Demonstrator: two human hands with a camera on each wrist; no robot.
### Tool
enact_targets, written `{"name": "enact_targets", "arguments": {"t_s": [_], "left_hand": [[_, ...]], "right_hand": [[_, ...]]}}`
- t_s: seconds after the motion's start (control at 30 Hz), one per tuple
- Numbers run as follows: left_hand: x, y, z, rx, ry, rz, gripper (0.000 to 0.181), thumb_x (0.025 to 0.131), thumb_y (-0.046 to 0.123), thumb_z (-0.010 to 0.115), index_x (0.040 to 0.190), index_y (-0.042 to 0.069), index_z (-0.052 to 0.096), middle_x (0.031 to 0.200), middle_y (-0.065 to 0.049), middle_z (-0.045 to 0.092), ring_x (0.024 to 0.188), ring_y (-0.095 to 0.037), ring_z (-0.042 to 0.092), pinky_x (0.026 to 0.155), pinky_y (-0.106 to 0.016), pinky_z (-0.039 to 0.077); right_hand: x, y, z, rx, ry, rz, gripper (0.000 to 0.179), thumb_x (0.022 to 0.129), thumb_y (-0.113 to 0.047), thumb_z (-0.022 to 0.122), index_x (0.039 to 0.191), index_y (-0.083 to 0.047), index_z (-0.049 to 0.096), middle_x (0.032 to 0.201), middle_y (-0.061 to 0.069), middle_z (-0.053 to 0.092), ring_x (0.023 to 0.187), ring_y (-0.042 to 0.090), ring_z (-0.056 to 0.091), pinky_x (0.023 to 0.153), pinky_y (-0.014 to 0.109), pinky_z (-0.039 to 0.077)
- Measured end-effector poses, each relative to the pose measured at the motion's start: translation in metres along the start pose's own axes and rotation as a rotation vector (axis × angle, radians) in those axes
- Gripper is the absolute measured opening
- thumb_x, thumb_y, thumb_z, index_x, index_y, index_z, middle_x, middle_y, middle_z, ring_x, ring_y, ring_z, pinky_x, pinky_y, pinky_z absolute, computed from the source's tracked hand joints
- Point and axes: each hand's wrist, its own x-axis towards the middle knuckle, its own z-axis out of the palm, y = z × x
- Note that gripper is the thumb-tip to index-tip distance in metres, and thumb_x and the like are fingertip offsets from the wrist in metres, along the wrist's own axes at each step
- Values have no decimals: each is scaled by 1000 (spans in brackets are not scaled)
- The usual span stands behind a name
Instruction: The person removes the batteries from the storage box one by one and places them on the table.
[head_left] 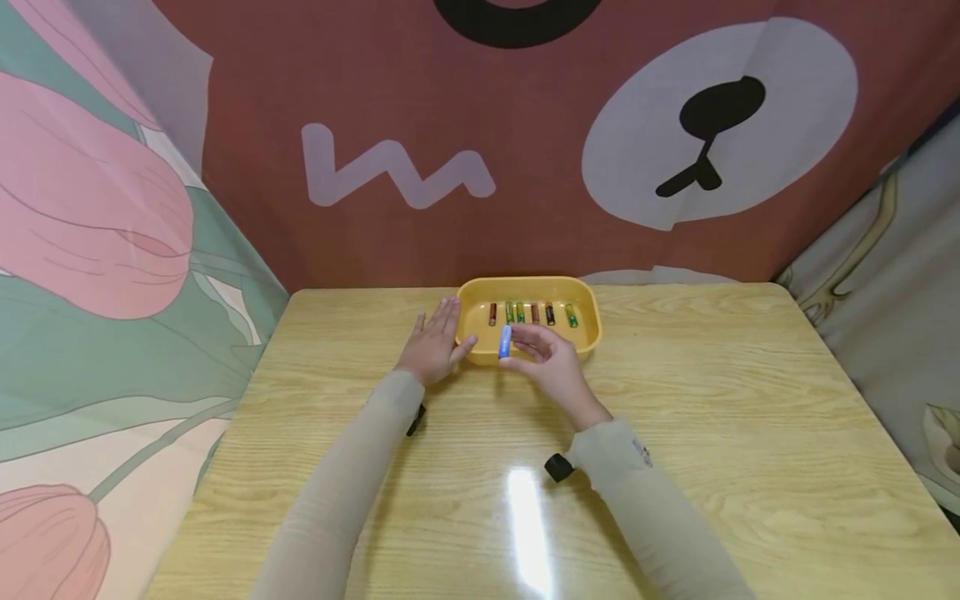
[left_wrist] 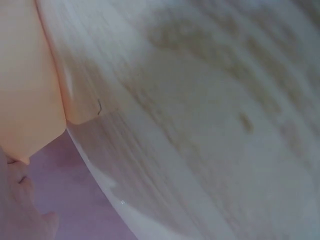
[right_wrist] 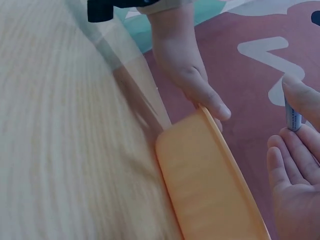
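Note:
My right hand (head_left: 551, 362) pinches a blue battery (head_left: 505, 342) upright between thumb and fingertips, above the front edge of a yellow plastic tray (head_left: 525, 281). In the right wrist view this battery (right_wrist: 293, 119) stands between the thumb and the fingers of the right hand (right_wrist: 300, 192). At the tray's left side, my left hand (head_left: 433, 343) touches the rim with straight fingers, its thumb spread towards the front corner. Several batteries lie inside, among them a brown one (head_left: 492, 314), a green one (head_left: 521, 312) and a black one (head_left: 550, 313).
The tray stands at the back of a wood-grain table (head_left: 697, 400), close to a hanging brown cloth (head_left: 525, 167) with a printed animal face. Patterned cloth (head_left: 112, 333) hangs on the left. Light glares off the tabletop between the forearms.

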Motion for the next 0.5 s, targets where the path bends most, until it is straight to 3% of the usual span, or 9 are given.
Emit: {"name": "enact_targets", "arguments": {"t_s": [0.23,0.5], "left_hand": [[-1,0,-2,-2,-6,1,82,106,61,24,163,5,2,170,-8,1,156,-21,-3,125,-54,6],[-3,2,-3,0,-6,-6,82,107,60,25,163,5,2,170,-8,1,156,-21,-2,125,-54,7]], "right_hand": [[-10,4,10,18,-21,24,52,82,-5,84,130,-3,65,129,12,67,119,26,63,109,46,45],[-21,10,23,33,-46,16,52,81,2,83,129,3,64,128,17,66,118,30,64,108,43,47]]}}
